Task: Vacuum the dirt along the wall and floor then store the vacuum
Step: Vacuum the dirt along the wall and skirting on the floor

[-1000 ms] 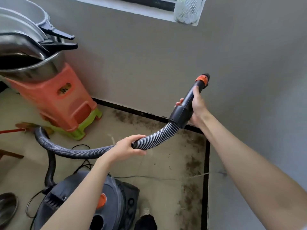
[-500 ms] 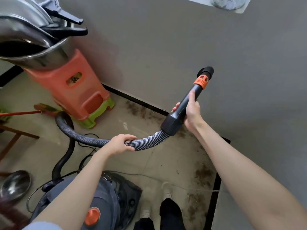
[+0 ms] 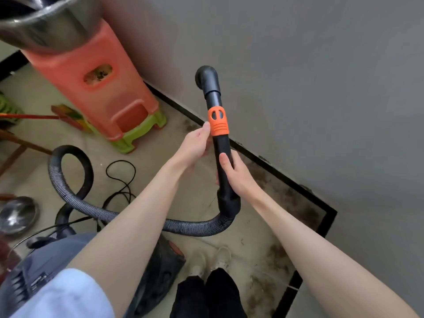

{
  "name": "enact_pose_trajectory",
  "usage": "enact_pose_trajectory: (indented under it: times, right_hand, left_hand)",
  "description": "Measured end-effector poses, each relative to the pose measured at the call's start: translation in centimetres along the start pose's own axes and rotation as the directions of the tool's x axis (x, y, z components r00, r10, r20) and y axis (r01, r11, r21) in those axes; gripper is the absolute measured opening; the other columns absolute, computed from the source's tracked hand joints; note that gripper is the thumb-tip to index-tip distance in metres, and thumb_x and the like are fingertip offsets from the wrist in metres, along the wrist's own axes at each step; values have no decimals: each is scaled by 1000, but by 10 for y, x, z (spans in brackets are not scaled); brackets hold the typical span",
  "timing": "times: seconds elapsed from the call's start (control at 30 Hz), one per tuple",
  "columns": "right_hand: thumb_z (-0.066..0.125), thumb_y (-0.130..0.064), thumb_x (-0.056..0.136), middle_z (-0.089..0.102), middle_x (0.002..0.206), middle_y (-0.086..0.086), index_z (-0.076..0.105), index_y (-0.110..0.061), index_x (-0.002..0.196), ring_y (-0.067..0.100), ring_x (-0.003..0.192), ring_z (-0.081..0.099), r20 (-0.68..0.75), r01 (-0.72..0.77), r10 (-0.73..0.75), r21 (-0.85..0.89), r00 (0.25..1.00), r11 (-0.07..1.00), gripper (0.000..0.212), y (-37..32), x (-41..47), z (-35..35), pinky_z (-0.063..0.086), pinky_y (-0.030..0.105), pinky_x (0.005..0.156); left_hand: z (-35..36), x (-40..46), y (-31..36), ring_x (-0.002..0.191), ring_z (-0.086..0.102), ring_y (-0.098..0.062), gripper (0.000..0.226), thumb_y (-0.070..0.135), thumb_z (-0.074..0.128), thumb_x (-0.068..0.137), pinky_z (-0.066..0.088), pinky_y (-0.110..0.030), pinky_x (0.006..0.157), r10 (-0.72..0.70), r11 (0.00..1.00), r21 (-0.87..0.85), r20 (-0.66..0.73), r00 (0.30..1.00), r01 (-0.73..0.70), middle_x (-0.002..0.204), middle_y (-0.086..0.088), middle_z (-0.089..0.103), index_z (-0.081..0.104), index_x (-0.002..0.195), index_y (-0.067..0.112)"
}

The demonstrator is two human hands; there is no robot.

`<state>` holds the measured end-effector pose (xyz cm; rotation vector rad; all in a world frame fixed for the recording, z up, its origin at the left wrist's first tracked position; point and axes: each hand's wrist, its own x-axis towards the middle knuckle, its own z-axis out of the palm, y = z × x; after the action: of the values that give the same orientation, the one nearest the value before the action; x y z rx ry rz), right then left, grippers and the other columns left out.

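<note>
The right hand [image 3: 236,177] grips the black wand [image 3: 223,161] with its fingers curled round the lower part, just above the cuff where the hose [image 3: 142,220] joins. The left hand [image 3: 195,143] is higher; its thumb touches the orange collar [image 3: 218,121], but whether the other fingers close on the wand I cannot tell, because they are hidden behind the hand. The wand stands nearly upright, its long axis pointing up and away from the fingers, and its bent nozzle [image 3: 206,80] is in the air close to the wall [image 3: 321,88], well above the floor. The dirt [image 3: 291,200] lies below and to the right, along the black strip. So, in my judgement, the nozzle must tip down toward it.

Count: one wand, one hose, one vacuum body [image 3: 158,278] near the feet, two hands, two stacked stools [image 3: 98,88].
</note>
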<state>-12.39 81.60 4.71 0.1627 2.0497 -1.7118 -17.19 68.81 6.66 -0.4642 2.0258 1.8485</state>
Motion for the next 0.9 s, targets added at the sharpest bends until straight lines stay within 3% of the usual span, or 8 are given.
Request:
enact_pose_trajectory:
  times: [0.13, 0.27, 0.43, 0.57, 0.77, 0.9]
  right_hand:
    - [39, -34, 104, 54, 73, 4, 41, -17, 112, 3, 44, 55, 79, -20, 25, -64, 997, 998, 19, 11, 25, 9, 48, 19, 48]
    - [37, -36, 104, 53, 76, 4, 39, -19, 113, 5, 49, 55, 119, -48, 60, -102, 991, 994, 20, 27, 54, 22, 48, 24, 52]
    - [37, -37, 104, 53, 78, 4, 37, -21, 113, 10, 56, 55, 149, -99, 121, -148, 981, 984, 19, 58, 100, 42, 48, 25, 55]
    - [39, -35, 103, 51, 77, 0, 39, -28, 99, 11, 59, 54, 184, -109, 139, -166, 973, 980, 8, 97, 142, 64, 46, 25, 58]
    - [49, -34, 100, 59, 75, 1, 47, -22, 87, 14, 61, 57, 238, -174, 212, -172, 948, 970, 18, 177, 207, 84, 46, 28, 61]
    - [52, -34, 98, 61, 73, 0, 47, -26, 86, 14, 62, 59, 290, -83, 158, -257, 944, 963, 16, 240, 252, 83, 48, 25, 62]
  left_hand:
    - [-3, 34, -12, 89, 57, -19, 33, 41, 36, 100, 47, -39, 89, 10, 992, -127, -94, 996, -22, 92, -2, 62, 59, 90, 20]
    - [-9, 62, -31, 80, 55, -11, 29, 41, 39, 99, 45, -24, 75, -46, 967, -253, -110, 993, 17, 86, 0, 57, 54, 90, 18]
    - [-27, 106, -69, 84, 53, -9, 25, 35, 37, 101, 43, -23, 79, -109, 936, -344, -81, 991, 74, 89, 0, 56, 53, 96, 16]
    - [-51, 143, -115, 85, 54, -10, 31, 37, 35, 101, 43, -25, 84, -134, 928, -358, -51, 990, 107, 91, 1, 57, 50, 112, 12]
    - [-66, 198, -206, 85, 55, -11, 24, 35, 33, 101, 44, -26, 82, -172, 857, -506, -96, 980, 101, 91, -2, 57, 53, 102, 21]
    - [-68, 240, -274, 90, 55, -12, 27, 36, 30, 101, 44, -26, 84, -166, 828, -554, -86, 982, 92, 97, -5, 57, 53, 105, 22]
